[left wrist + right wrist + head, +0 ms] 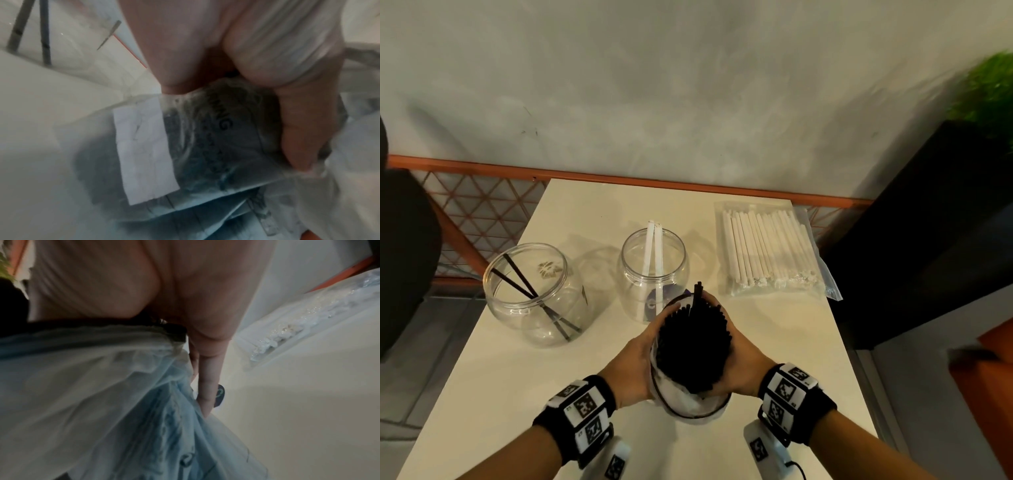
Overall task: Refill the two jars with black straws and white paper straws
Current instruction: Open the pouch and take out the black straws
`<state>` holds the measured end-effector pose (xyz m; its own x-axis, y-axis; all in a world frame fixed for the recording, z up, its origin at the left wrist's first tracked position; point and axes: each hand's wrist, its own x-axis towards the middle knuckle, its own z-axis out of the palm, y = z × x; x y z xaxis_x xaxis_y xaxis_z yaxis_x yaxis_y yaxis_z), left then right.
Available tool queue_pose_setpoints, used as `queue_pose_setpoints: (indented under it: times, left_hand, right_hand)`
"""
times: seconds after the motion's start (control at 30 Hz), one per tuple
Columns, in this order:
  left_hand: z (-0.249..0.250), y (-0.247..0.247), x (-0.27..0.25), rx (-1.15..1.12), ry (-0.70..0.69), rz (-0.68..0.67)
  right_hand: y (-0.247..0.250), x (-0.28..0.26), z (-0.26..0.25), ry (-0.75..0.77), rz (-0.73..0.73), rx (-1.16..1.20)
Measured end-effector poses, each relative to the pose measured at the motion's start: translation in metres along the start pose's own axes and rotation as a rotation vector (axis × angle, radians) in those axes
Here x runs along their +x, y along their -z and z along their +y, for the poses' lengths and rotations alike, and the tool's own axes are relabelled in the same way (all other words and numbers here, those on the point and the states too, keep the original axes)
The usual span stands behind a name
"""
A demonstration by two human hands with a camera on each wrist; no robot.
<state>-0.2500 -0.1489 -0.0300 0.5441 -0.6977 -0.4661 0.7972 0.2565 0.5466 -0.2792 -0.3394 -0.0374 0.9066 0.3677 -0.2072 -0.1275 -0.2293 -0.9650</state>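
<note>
Both jars (536, 294) nearly empty, left hand (631, 359) and right hand (743, 356) clasp the bagged black straws (693, 346); refilling remains ahead.

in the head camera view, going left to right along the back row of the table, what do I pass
Jar holding a few black straws → jar holding two white paper straws → clear bag of white paper straws. The bundle of black straws that both hands hold sits nearer and overlaps the middle jar, so it is left out.
</note>
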Motion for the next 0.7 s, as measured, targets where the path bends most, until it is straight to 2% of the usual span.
queue_pose_setpoints:
  times: [0.1, 0.2, 0.27, 0.43, 0.57, 0.63, 0.67, 0.7]
  left_hand:
    - [0.002, 0.003, -0.008, -0.028, -0.039, -0.041]
    - [-0.007, 0.015, -0.011, -0.088, -0.029, 0.078]
    - [-0.016, 0.022, -0.010, -0.104, 0.019, 0.106]
    - [-0.023, 0.023, -0.018, -0.108, 0.001, 0.105]
    - [-0.014, 0.031, -0.034, -0.179, -0.131, 0.033]
    - [-0.012, 0.037, -0.043, -0.211, -0.209, 0.016]
    - [-0.011, 0.041, -0.046, -0.220, -0.247, 0.017]
    - [-0.010, 0.046, -0.050, -0.236, -0.263, 0.031]
  right_hand:
    - [0.004, -0.002, 0.011, 0.012, -0.002, -0.087]
    - [0.000, -0.004, 0.017, -0.048, -0.036, -0.188]
    - [-0.007, -0.003, 0.015, -0.079, -0.035, -0.206]
    - [-0.026, 0.007, 0.015, -0.094, 0.003, -0.157]
    - [-0.034, 0.019, 0.001, -0.089, 0.006, -0.044]
    - [-0.042, 0.025, -0.007, -0.091, -0.035, -0.106]
    - [-0.049, 0.028, -0.008, -0.063, -0.079, -0.208]
    - [-0.057, 0.031, -0.005, 0.018, -0.061, -0.305]
